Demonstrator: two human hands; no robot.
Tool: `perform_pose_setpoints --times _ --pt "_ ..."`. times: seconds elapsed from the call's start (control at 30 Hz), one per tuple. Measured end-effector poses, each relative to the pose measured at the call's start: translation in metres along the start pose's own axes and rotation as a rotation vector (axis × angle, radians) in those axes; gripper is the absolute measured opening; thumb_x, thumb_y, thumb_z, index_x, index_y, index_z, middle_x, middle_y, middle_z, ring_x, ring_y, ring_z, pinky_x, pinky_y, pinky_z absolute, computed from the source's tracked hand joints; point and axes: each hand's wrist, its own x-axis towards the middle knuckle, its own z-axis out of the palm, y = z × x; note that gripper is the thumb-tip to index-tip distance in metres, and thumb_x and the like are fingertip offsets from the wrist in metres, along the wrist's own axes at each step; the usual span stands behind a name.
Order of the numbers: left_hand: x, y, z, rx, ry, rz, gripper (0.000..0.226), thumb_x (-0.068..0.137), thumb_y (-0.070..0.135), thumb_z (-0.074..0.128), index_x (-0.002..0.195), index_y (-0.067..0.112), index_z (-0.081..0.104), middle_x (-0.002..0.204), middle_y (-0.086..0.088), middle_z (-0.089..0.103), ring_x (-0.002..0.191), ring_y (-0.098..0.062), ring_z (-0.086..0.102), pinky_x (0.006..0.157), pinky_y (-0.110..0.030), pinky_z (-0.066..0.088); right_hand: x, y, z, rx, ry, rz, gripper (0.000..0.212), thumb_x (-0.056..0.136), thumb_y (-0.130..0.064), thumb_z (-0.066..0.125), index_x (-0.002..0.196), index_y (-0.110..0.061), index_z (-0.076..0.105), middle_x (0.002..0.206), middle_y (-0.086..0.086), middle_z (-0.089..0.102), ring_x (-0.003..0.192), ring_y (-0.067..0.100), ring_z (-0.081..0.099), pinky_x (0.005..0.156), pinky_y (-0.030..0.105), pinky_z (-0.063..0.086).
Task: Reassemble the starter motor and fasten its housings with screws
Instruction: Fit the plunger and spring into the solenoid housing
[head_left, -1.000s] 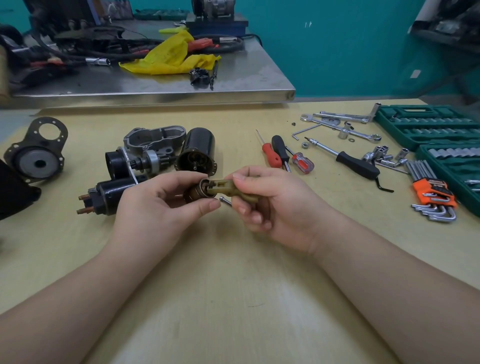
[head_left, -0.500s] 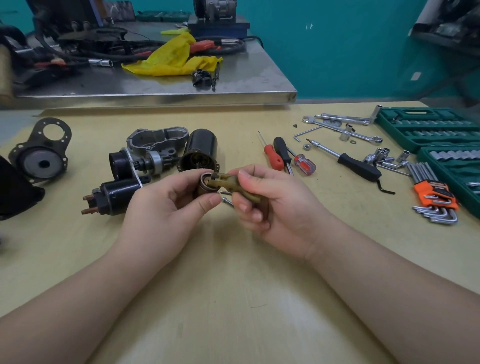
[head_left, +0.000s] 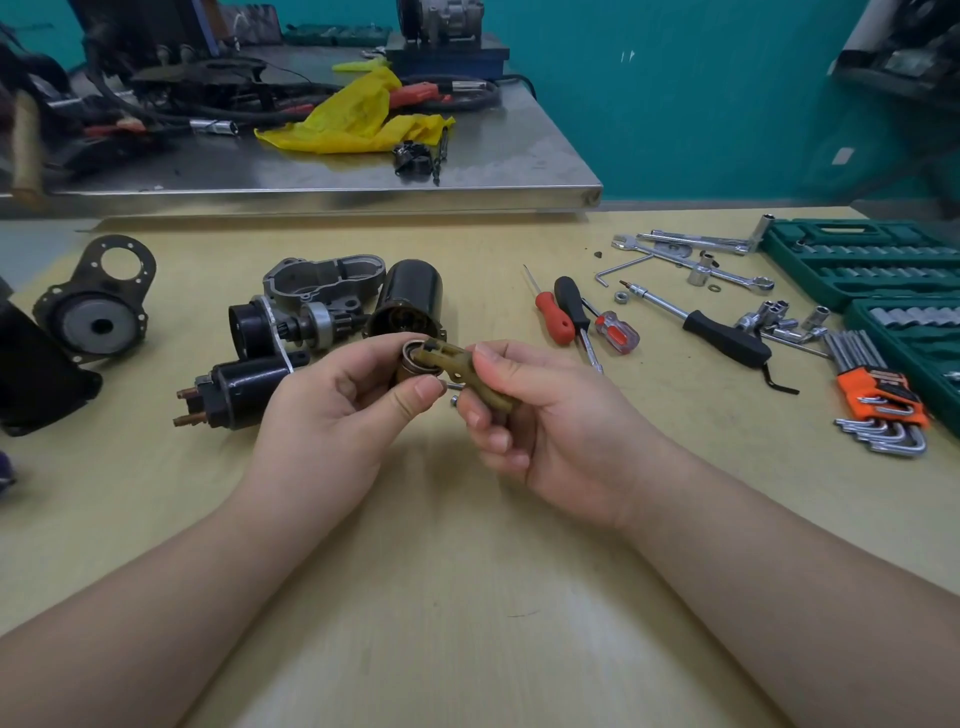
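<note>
Above the yellow table my left hand (head_left: 332, 410) grips a small brown cylindrical plunger (head_left: 413, 366). My right hand (head_left: 540, 415) pinches an olive plastic shift fork (head_left: 460, 364), whose forked end sits against the plunger's top. Behind the hands lie the starter parts: a black motor can (head_left: 410, 299), a grey aluminium nose housing (head_left: 324, 278), a pinion gear assembly (head_left: 306, 322) and a black solenoid (head_left: 236, 389) with copper terminals. A few small screws (head_left: 453, 387) show on the table under my fingers.
A round black end plate (head_left: 96, 306) lies far left. Screwdrivers (head_left: 569, 312), a ratchet driver (head_left: 717, 330), spanners (head_left: 691, 260), loose sockets, orange-held hex keys (head_left: 880, 410) and green socket cases (head_left: 852, 260) fill the right. A cluttered steel bench (head_left: 332, 171) stands behind.
Both hands have lifted slightly with the plunger and fork. The fork has tilted, its forked end now seated over the plunger's top.
</note>
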Motion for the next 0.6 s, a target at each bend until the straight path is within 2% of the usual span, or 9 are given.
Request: perform_pose_setpoints --times 0.07,0.17,0.33,0.5,0.6 --pt "-0.0002 0.0010 0.0005 -0.012 -0.002 -0.004 0.028 0.085 0.041 0.076 0.113 0.041 0.078 0.108 0.003 0.081 0.103 -0.018 0.077 0.094 -0.031 0.061 -0.0008 -0.0015 -0.0008 -0.076 0.003 0.058 0.028 0.102 -0.038 0.059 0.106 -0.010 0.063 0.069 0.009 0.060 0.051 0.017 0.047 0.043 0.024 0.029" --pt "-0.0018 0.0017 0.0014 -0.039 -0.017 -0.016 0.026 0.086 0.041 0.075 0.112 0.040 0.078 0.106 0.000 0.081 0.100 -0.020 0.077 0.091 -0.027 0.061 -0.0023 -0.0012 0.0000 -0.065 -0.023 0.104 0.033 0.106 -0.040 0.053 0.092 -0.013 0.065 0.067 0.008 0.061 0.048 0.015 0.048 0.041 0.023 0.030" --pt "-0.0029 0.0034 0.0054 -0.071 -0.023 0.007 0.022 0.093 0.033 0.073 0.115 0.035 0.078 0.103 -0.003 0.081 0.099 -0.022 0.077 0.092 -0.032 0.061 -0.0021 0.0023 -0.0005 0.023 -0.090 0.025 0.029 0.108 -0.034 0.051 0.096 -0.008 0.058 0.066 0.002 0.051 0.047 0.009 0.040 0.043 0.021 0.027" --pt "-0.0016 0.0058 0.0028 -0.117 -0.054 0.029 0.022 0.097 0.023 0.071 0.117 0.029 0.078 0.105 -0.005 0.080 0.103 -0.026 0.076 0.096 -0.034 0.060 -0.0021 0.0042 0.0001 0.026 -0.117 -0.023 0.028 0.101 -0.036 0.057 0.097 -0.008 0.059 0.065 0.001 0.051 0.047 0.008 0.038 0.044 0.020 0.026" --pt "-0.0015 0.0069 0.0046 -0.172 -0.054 0.018 0.022 0.095 0.025 0.071 0.116 0.026 0.078 0.105 -0.008 0.080 0.103 -0.027 0.076 0.095 -0.033 0.060 -0.0025 0.0037 0.0010 0.051 -0.122 -0.038 0.028 0.100 -0.035 0.057 0.098 -0.008 0.057 0.064 0.000 0.051 0.047 0.008 0.037 0.044 0.019 0.026"
